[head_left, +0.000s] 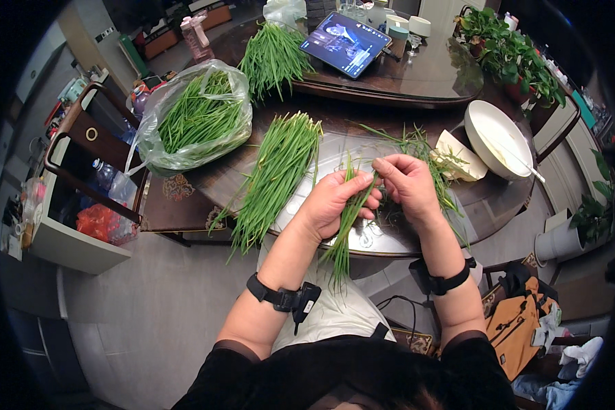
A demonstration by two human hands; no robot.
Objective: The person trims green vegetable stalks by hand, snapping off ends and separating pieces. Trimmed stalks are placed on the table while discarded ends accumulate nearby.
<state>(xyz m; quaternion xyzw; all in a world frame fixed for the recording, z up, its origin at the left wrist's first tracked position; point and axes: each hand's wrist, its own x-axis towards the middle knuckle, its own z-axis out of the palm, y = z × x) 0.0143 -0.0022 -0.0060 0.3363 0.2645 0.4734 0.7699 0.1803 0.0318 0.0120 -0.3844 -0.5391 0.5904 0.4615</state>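
My left hand (pixel 342 201) is closed around a small bunch of green chives (pixel 344 236), whose leaf ends hang over the table's front edge. My right hand (pixel 410 185) touches the bunch's upper end with thumb and forefinger pinched; whether a stalk is between them I cannot tell. Left of my hands lies a neat pile of chives (pixel 282 169), pale ends at the back. Loose, tangled chive scraps (pixel 438 179) lie right of my right hand. A clear plastic bag (pixel 238 130) full of chives stands at the back left, and another bunch (pixel 274 56) lies behind it.
On the dark round table (pixel 497 218), a white bowl (pixel 497 138) and a pale folded piece (pixel 461 156) lie at the right. A tablet (pixel 346 43) rests on the raised turntable (pixel 430 82), near cups and glasses. A wooden chair (pixel 77 128) stands left; an orange-brown bag (pixel 515 328) sits lower right.
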